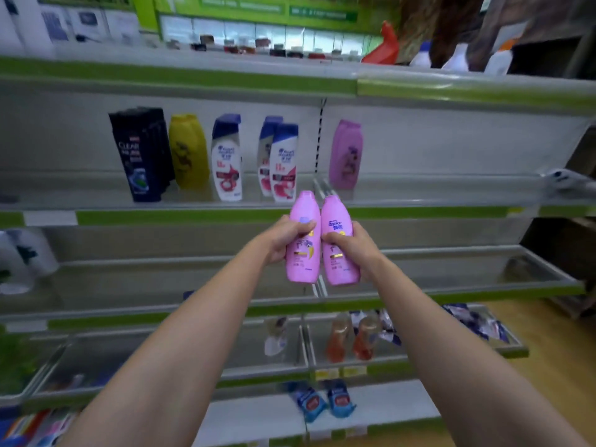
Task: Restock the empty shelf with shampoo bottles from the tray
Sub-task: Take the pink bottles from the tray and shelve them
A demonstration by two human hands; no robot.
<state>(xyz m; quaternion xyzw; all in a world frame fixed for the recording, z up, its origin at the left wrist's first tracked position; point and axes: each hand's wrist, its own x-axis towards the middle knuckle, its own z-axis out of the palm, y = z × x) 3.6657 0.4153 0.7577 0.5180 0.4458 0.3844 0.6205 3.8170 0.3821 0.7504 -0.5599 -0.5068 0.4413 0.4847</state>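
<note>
At frame centre, the left hand (283,240) and right hand (350,245) each wrap a pink shampoo bottle (303,237) mid-body (likely stiff, slick plastic), below the shelf (435,191).

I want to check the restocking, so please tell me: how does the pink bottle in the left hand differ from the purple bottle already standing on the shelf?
The pink bottle in the left hand is held in the air by the left hand; the purple bottle on the shelf stands on the shelf, untouched. The held one is bright pink, the shelved one paler lilac. The held one is in front of the shelf edge, the other set back. Both are upright, of similar shape.
</note>
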